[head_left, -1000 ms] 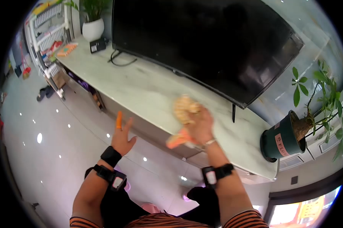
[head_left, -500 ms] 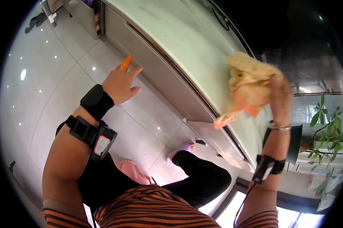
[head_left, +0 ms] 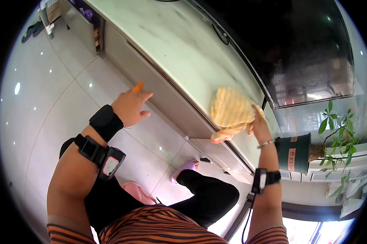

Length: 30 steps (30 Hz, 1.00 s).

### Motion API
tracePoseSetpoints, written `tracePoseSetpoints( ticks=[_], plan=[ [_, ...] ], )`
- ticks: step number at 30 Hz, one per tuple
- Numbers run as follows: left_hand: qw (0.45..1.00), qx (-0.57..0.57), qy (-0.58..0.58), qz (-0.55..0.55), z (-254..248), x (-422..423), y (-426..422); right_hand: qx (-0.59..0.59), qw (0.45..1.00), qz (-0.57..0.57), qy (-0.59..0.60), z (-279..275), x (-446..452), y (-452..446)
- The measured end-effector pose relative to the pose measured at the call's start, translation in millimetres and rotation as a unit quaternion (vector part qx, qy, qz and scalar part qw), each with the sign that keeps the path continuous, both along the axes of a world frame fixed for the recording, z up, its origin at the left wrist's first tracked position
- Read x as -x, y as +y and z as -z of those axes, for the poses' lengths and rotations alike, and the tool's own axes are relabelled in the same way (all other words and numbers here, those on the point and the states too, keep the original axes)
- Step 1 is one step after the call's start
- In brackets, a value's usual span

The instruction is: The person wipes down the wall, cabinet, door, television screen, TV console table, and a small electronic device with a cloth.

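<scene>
In the head view, my right hand [head_left: 261, 125] grips the edge of a yellow-and-white checked cloth [head_left: 232, 106] with orange trim. The cloth lies spread and partly bunched on the pale marbled top of a long, low cabinet [head_left: 179, 53], one corner reaching its front edge. Some of my right fingers are hidden behind the fabric. My left hand [head_left: 128, 107] hangs in the air in front of the cabinet's drawer fronts, holding nothing, its fingers apart. An orange cover sits on one of its fingers. Black straps with small devices circle both my arms.
A large black television [head_left: 289, 49] stands along the back of the cabinet. Beyond its right end is a green pot [head_left: 293, 153] with a leafy plant. One cabinet door [head_left: 79, 28] hangs open at far left, another panel [head_left: 220, 156] near my foot. A pink object [head_left: 138, 192] is by my legs.
My right hand has moved left and down toward the cabinet front with the cloth, which now lies flatter. My left hand has shifted slightly downward, and the view has turned somewhat.
</scene>
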<state>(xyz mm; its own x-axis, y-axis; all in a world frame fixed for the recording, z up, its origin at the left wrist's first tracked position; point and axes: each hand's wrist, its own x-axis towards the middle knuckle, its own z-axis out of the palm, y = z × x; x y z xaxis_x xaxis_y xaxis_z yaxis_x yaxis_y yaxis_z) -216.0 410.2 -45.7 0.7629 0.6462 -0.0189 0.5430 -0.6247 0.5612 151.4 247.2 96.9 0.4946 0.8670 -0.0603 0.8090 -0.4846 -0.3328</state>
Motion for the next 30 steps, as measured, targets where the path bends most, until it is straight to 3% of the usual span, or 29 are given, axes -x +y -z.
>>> tracePoseSetpoints(
  ticks=[2,4,6,9,10,13,14,17,23,30],
  plan=[
    [1.0,0.008,0.006,0.012,2,0,-1,0.041,0.983,-0.121,-0.129,58,-57,2],
    [0.999,0.029,0.03,0.016,-6,-1,-2,-0.058,0.989,-0.132,-0.027,112,-126,23],
    [0.998,0.041,0.042,0.023,-6,-4,0,-0.083,0.978,-0.15,-0.116,91,-97,61],
    [0.997,0.05,0.055,0.025,0,-6,6,-0.09,0.979,-0.155,-0.097,79,-100,103],
    [0.996,0.06,0.067,0.022,-1,-6,9,-0.078,0.959,-0.195,-0.192,82,-113,104],
    [0.997,0.048,0.055,0.015,-1,0,2,-0.071,0.981,-0.076,-0.161,77,-115,80],
    [0.998,0.037,0.043,0.015,0,1,2,-0.123,0.976,-0.053,-0.174,90,-130,82],
    [0.998,0.04,0.006,0.037,-6,2,-4,-0.014,0.991,0.035,-0.128,85,-144,99],
    [0.998,0.025,0.01,0.059,-10,0,-14,-0.036,0.978,-0.202,0.03,81,-117,136],
    [0.995,0.079,0.042,0.038,-19,1,-13,-0.048,0.974,-0.213,-0.059,65,-105,122]
  ],
)
